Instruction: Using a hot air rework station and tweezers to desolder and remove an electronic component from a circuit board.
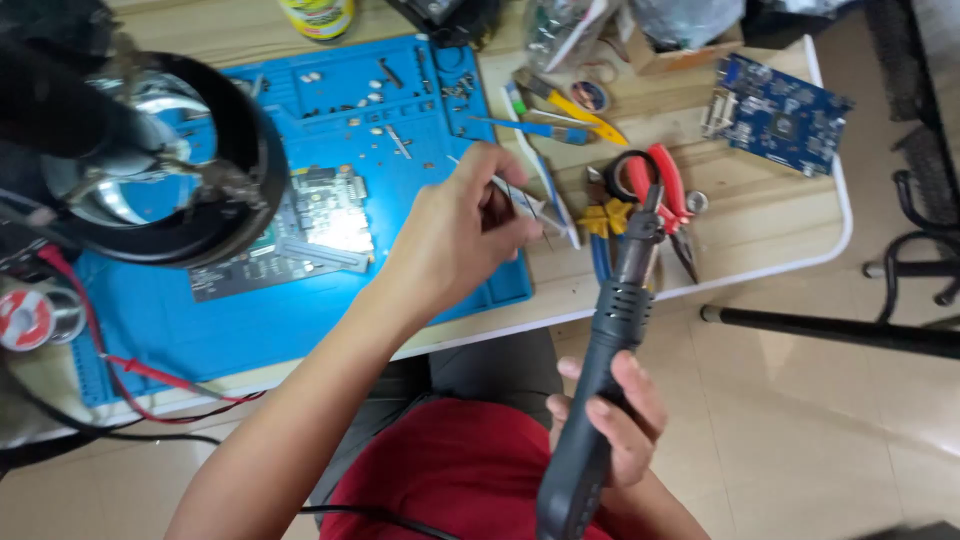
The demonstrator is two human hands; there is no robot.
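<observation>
Right hand [610, 420] gripping hot-air wand [610, 330], left hand [455, 235] pinching tweezers [525, 200]

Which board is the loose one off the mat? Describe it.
Start at the blue work mat, then cross the wooden table to its far right corner. The small blue circuit board lies there alone on bare wood; the larger board sits on the mat.
</observation>
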